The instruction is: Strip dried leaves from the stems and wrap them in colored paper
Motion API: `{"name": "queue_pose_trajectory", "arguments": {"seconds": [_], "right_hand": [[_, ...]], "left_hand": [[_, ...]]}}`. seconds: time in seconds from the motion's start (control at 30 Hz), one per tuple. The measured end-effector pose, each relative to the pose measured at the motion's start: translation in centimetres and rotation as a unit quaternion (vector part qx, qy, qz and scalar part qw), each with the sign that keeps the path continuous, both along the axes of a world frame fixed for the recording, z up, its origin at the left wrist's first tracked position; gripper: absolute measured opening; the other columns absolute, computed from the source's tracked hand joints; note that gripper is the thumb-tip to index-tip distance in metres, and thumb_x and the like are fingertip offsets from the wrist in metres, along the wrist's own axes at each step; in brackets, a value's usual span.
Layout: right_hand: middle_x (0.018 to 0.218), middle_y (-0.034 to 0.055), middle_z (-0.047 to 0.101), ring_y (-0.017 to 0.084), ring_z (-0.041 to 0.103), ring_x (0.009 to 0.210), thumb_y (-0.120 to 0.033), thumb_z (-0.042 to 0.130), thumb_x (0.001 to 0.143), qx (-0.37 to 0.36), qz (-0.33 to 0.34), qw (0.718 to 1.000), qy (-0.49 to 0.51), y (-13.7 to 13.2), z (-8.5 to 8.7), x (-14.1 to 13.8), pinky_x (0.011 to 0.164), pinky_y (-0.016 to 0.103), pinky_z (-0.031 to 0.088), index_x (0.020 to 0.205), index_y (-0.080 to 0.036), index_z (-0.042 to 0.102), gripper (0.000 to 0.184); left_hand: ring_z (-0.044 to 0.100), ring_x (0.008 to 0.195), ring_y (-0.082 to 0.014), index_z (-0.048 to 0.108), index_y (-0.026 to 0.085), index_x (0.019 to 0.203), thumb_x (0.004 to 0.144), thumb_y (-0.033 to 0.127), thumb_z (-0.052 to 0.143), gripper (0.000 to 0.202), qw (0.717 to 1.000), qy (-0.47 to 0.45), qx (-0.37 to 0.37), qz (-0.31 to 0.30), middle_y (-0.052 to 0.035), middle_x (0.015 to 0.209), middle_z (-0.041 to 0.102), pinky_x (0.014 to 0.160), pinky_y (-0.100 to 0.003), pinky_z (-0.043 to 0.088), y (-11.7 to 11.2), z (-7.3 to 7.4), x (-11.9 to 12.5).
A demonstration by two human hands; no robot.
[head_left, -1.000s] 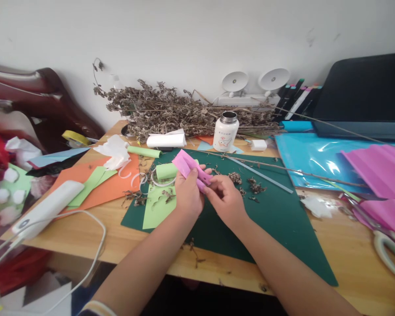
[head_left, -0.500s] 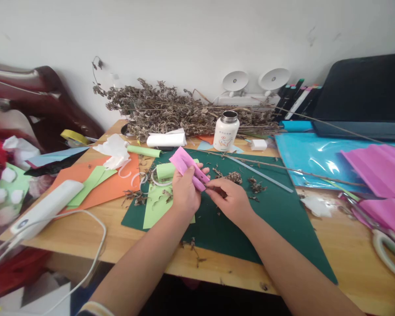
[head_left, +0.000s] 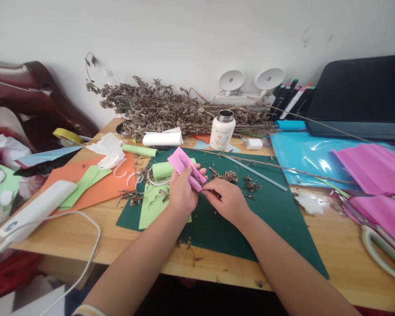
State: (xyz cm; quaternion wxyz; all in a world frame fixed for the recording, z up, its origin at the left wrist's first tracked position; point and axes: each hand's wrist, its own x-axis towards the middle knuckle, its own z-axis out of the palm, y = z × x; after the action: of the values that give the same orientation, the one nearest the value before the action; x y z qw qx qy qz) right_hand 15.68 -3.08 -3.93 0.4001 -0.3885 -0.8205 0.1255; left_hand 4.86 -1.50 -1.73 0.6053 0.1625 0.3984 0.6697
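Note:
My left hand (head_left: 184,191) is closed on a creased piece of pink paper (head_left: 178,160), its thumb pressed on top. Dark bits lie in the paper's fold near its lower right end. Fingertips pinched, my right hand (head_left: 228,198) meets that end; whatever it grips is too small to make out. Both hands are over the green cutting mat (head_left: 266,232). Crumbled dried leaves (head_left: 228,176) lie beyond my right hand. A light green paper sheet (head_left: 147,215) and a rolled green paper (head_left: 162,170) are beside my left hand.
A heap of dried plants (head_left: 158,105) runs along the wall behind an uncapped white bottle (head_left: 222,131). Scissors (head_left: 370,228) and pink paper (head_left: 375,169) lie right. Orange paper (head_left: 95,193) and a white corded device (head_left: 39,208) occupy the left. A long stem (head_left: 282,167) crosses the mat.
The whole view has shifted slightly, so things sit a little further left. My hands keep nearly the same hold, with the right fingertips still at the pink paper's lower end.

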Motion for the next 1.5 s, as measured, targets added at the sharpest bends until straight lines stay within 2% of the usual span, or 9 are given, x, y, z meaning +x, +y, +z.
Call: {"name": "queue_pose_trajectory", "arguments": {"seconds": [0.3,0.63,0.77,0.87,1.0,1.13,1.27,1.37,1.5], "right_hand": [[0.062,-0.0007,0.054,0.008,0.046,0.055,-0.018,0.047,0.073,-0.074,0.045,0.996,-0.017,0.2,0.8,1.1,0.053,0.02,0.037,0.07,-0.018,0.053,0.007],[0.069,0.001,0.055,0.009,0.047,0.057,-0.021,0.047,0.073,-0.1,0.016,0.994,0.032,0.4,0.6,1.4,0.054,0.022,0.039,0.072,-0.018,0.051,0.005],[0.065,-0.0001,0.053,0.009,0.046,0.056,-0.021,0.046,0.073,-0.108,0.035,0.993,-0.035,0.3,0.7,1.3,0.053,0.022,0.037,0.071,-0.018,0.052,0.007],[0.063,-0.0002,0.052,0.01,0.046,0.057,-0.028,0.049,0.072,-0.103,0.023,0.99,-0.094,0.3,0.8,1.2,0.053,0.023,0.036,0.071,-0.018,0.053,0.011],[0.068,0.0006,0.054,0.01,0.046,0.053,-0.039,0.053,0.069,-0.123,-0.027,0.99,-0.064,0.1,0.6,0.8,0.05,0.023,0.037,0.086,-0.018,0.052,0.027],[0.066,0.0007,0.056,0.011,0.048,0.05,-0.036,0.052,0.07,-0.102,-0.056,0.992,-0.043,-0.3,0.6,0.4,0.05,0.024,0.037,0.098,-0.019,0.049,0.033],[0.076,0.0044,0.06,0.015,0.053,0.06,-0.033,0.05,0.071,-0.046,-0.042,0.992,-0.105,-0.4,0.6,0.3,0.054,0.027,0.038,0.109,-0.02,0.045,0.041],[0.086,0.0057,0.061,0.018,0.055,0.065,-0.035,0.048,0.072,-0.037,-0.031,0.986,-0.158,-0.4,0.7,0.4,0.053,0.027,0.037,0.12,-0.021,0.035,0.052],[0.075,0.0044,0.062,0.018,0.054,0.056,-0.044,0.045,0.071,-0.067,-0.048,0.977,-0.195,-0.5,1.0,0.7,0.046,0.025,0.033,0.128,-0.019,0.02,0.067]], "left_hand": [[0.056,0.055,-0.0093,0.045,0.015,0.073,0.072,0.012,0.044,0.003,0.999,0.002,0.015,0.05,0.0014,0.063,0.054,0.052,-0.023,0.045,1.3,0.3,-1.5],[0.056,0.055,-0.0096,0.045,0.015,0.076,0.072,0.012,0.043,0.006,1.0,0.006,0.005,0.01,0.0006,0.065,0.055,0.053,-0.024,0.046,0.8,-0.1,-1.1],[0.057,0.056,-0.0102,0.045,0.015,0.075,0.071,0.011,0.044,0.006,1.0,-0.006,0.01,-0.012,0.0006,0.064,0.055,0.053,-0.024,0.046,0.7,-0.3,-0.9],[0.057,0.057,-0.0105,0.045,0.015,0.075,0.071,0.01,0.044,0.007,1.0,-0.014,0.0,-0.015,0.0006,0.063,0.055,0.054,-0.024,0.046,0.6,-0.2,-0.8],[0.058,0.059,-0.0114,0.045,0.015,0.075,0.069,0.012,0.047,0.007,0.999,-0.006,0.018,-0.026,0.0007,0.063,0.056,0.056,-0.025,0.047,0.2,-0.2,-0.5],[0.059,0.065,-0.0143,0.048,0.015,0.072,0.068,0.018,0.05,0.006,0.997,0.003,0.047,-0.062,-0.0001,0.063,0.057,0.06,-0.028,0.047,-0.3,-0.3,-0.1],[0.06,0.066,-0.0164,0.05,0.014,0.072,0.066,0.025,0.053,0.012,0.994,0.004,0.04,-0.103,-0.0013,0.064,0.059,0.06,-0.03,0.047,-0.7,-0.3,0.1],[0.06,0.068,-0.0179,0.051,0.014,0.075,0.066,0.035,0.052,0.023,0.991,-0.007,0.027,-0.132,-0.0036,0.065,0.06,0.06,-0.03,0.047,-0.7,-0.3,0.1],[0.059,0.06,-0.0167,0.051,0.014,0.074,0.067,0.044,0.049,0.032,0.984,0.0,0.002,-0.179,-0.0036,0.06,0.058,0.056,-0.028,0.046,-0.6,-0.3,0.2]]}}
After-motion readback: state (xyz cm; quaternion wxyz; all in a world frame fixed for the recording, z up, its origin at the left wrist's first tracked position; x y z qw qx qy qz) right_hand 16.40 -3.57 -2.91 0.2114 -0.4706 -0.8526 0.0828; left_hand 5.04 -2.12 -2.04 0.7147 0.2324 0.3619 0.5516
